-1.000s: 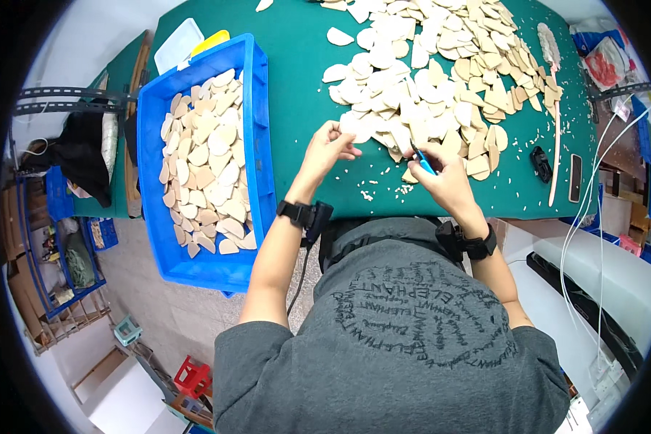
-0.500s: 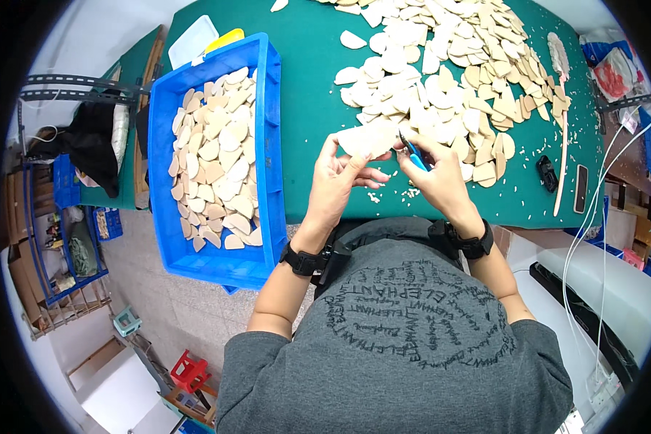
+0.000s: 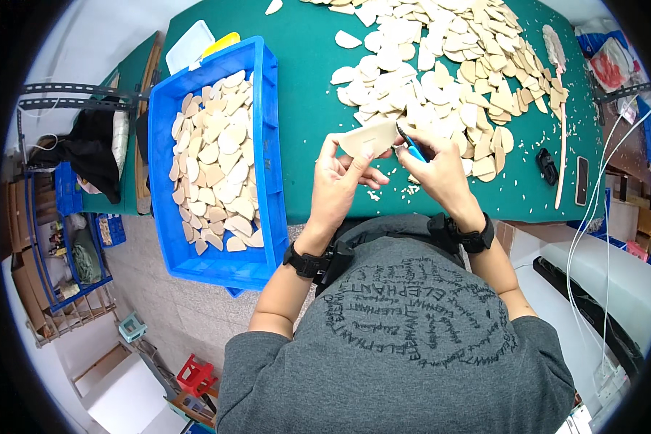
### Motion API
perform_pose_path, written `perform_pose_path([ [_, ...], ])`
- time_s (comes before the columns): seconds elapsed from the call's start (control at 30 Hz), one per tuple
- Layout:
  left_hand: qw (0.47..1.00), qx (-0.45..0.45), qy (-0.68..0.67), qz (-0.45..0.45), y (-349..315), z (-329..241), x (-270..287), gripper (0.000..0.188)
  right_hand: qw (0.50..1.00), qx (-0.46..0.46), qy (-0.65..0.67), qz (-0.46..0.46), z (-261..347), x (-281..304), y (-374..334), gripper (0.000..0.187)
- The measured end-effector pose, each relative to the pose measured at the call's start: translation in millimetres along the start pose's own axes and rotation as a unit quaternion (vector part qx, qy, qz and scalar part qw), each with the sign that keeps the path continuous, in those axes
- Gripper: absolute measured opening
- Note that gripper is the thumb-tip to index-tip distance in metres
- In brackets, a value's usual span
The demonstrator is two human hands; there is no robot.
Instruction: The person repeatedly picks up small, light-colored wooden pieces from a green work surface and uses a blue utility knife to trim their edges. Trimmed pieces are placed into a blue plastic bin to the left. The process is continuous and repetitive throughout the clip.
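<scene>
My left hand [image 3: 342, 172] is closed on a cream-coloured flat piece [image 3: 369, 138] with a curved edge and a short slot in it, held up between thumb and fingers. In my right hand [image 3: 440, 168] is a pair of blue-handled nippers [image 3: 412, 148], their dark jaws at the right edge of that piece. Whether the jaws touch or bite it I cannot tell. Beyond both hands lies a large heap of similar cream pieces [image 3: 441, 87] on the green table [image 3: 307, 108].
At the left a blue crate [image 3: 269, 137] holds many such pieces. Small cream scraps dot the green table. On its right side lie a long-handled duster [image 3: 561, 137], a black object [image 3: 547, 166] and a phone [image 3: 581, 181]. A red stool [image 3: 195, 374] stands on the floor.
The held piece has tilted, so its face and slot now show more clearly. Both hands keep nearly the same place, the nippers still by its right edge.
</scene>
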State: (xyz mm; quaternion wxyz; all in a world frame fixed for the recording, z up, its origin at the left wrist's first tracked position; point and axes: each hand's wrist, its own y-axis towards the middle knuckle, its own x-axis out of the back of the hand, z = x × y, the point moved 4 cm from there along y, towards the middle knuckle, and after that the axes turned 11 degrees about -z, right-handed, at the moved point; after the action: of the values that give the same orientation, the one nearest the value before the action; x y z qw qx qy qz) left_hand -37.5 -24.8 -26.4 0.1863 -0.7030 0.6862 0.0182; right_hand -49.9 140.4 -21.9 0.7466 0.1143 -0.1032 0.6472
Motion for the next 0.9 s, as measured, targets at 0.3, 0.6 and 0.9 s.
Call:
perform_pose_path([
  [0.3, 1.000, -0.020, 0.017, 0.017, -2, -4, 2, 0.022, 0.999, 0.023, -0.007, 0.022, -6, -1, 2, 0.024],
  [0.6, 0.999, -0.031, 0.021, 0.003, -4, -6, 5, 0.021, 0.998, 0.012, -0.029, 0.049, 2, -2, 4, 0.022],
  [0.9, 1.000, -0.016, 0.015, 0.006, -1, -4, 11, 0.021, 0.999, -0.024, -0.002, 0.044, -3, -9, 0, 0.017],
])
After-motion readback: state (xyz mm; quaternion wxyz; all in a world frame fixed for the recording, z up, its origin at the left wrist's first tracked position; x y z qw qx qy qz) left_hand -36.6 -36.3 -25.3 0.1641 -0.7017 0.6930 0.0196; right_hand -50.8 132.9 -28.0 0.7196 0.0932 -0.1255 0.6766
